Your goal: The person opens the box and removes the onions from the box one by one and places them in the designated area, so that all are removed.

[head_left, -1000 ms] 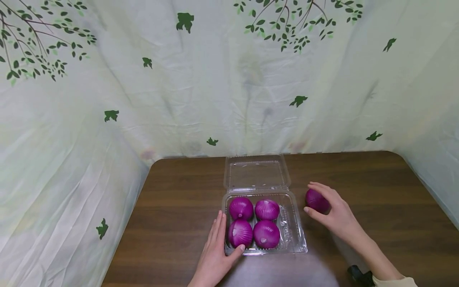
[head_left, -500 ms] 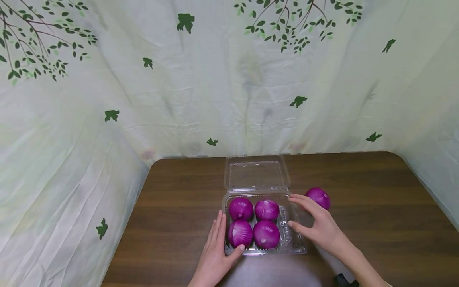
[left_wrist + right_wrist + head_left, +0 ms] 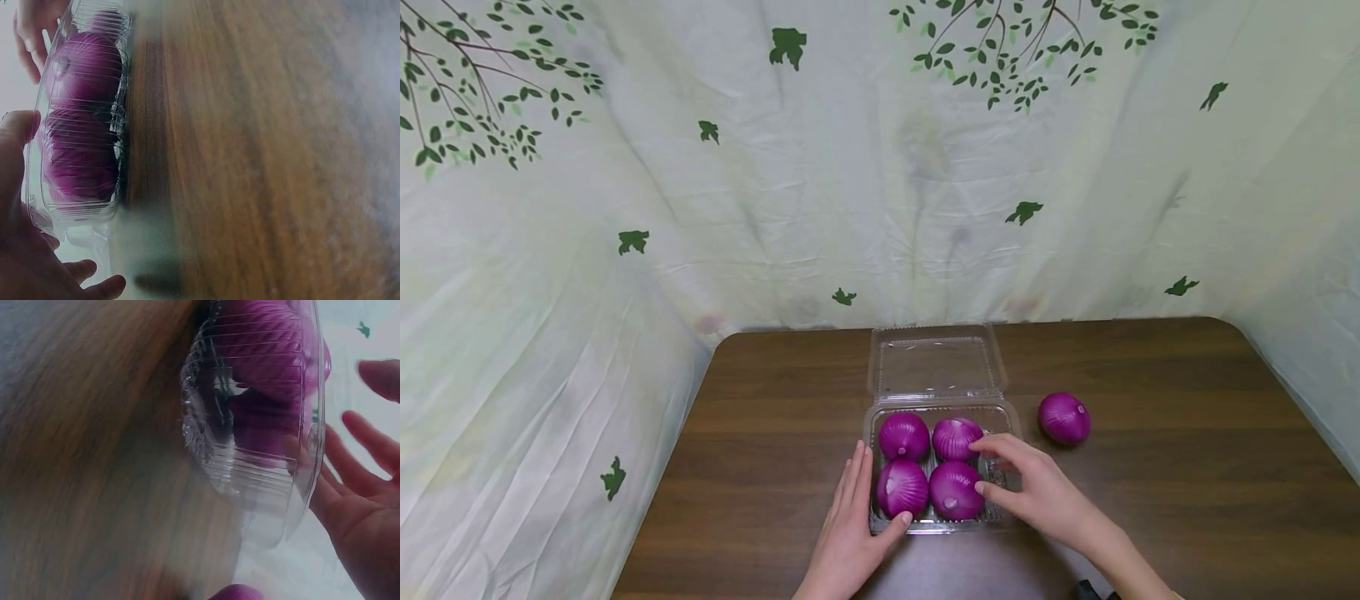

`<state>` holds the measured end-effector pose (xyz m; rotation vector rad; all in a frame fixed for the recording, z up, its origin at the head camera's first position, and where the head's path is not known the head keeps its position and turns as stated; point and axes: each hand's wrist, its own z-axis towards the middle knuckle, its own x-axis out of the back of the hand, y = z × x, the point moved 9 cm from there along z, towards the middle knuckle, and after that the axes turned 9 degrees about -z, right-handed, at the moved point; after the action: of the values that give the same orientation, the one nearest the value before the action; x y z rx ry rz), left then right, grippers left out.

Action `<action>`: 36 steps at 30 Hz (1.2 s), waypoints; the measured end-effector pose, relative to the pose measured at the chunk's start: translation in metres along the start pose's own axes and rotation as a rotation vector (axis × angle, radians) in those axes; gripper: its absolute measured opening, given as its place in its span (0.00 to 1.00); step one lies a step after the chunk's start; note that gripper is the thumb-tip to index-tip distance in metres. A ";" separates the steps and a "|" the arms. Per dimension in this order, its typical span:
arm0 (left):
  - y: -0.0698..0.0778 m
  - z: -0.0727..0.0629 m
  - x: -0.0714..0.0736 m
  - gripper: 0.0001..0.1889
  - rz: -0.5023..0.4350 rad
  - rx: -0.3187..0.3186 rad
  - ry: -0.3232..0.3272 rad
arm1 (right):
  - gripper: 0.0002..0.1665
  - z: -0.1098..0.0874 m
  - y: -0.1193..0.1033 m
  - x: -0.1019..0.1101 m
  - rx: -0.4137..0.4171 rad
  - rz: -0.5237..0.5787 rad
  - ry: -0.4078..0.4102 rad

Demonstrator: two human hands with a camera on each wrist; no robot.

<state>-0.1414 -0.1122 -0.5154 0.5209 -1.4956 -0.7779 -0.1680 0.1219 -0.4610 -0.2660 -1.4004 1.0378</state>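
A clear plastic clamshell container (image 3: 936,530) stands on the table with several peeled red onions in it, among them a back-right onion (image 3: 955,437) and a front-right onion (image 3: 953,492). My left hand (image 3: 850,525) rests along its left side, fingers straight, thumb over the front-left rim; the left wrist view shows the thumb (image 3: 24,125) at the rim. Above the container's right part is my right hand (image 3: 1037,492), fingers parted, fingertips beside the two right-hand onions; contact cannot be told. Nothing is gripped in it. Another onion (image 3: 1064,419) lies on the table, right of the container.
The container's hinged lid (image 3: 936,362) lies folded back toward the table's far edge. Brown wood-grain tabletop (image 3: 1187,467) extends on both sides. A white curtain (image 3: 880,208) with printed leaves hangs behind and at the sides.
My right hand has left the loose onion on the table and moved left, over the container's right part. My left hand has stayed where it was.
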 end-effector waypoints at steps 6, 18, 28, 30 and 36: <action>0.000 0.000 0.000 0.53 -0.008 0.003 -0.001 | 0.24 0.003 0.001 -0.014 -0.066 0.024 -0.113; 0.000 0.000 0.000 0.52 -0.011 0.002 0.005 | 0.24 0.005 -0.001 -0.026 -0.135 -0.056 -0.137; 0.001 -0.001 -0.001 0.52 -0.006 0.003 0.003 | 0.32 0.004 -0.002 -0.034 -0.135 -0.024 -0.168; 0.000 0.000 -0.001 0.52 -0.008 0.004 0.002 | 0.30 0.003 -0.004 -0.035 -0.119 -0.018 -0.171; 0.000 0.000 -0.001 0.52 -0.006 0.006 -0.001 | 0.25 0.001 -0.007 -0.035 -0.102 -0.012 -0.179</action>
<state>-0.1416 -0.1118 -0.5161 0.5297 -1.4980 -0.7790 -0.1596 0.0923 -0.4796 -0.2431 -1.6176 1.0009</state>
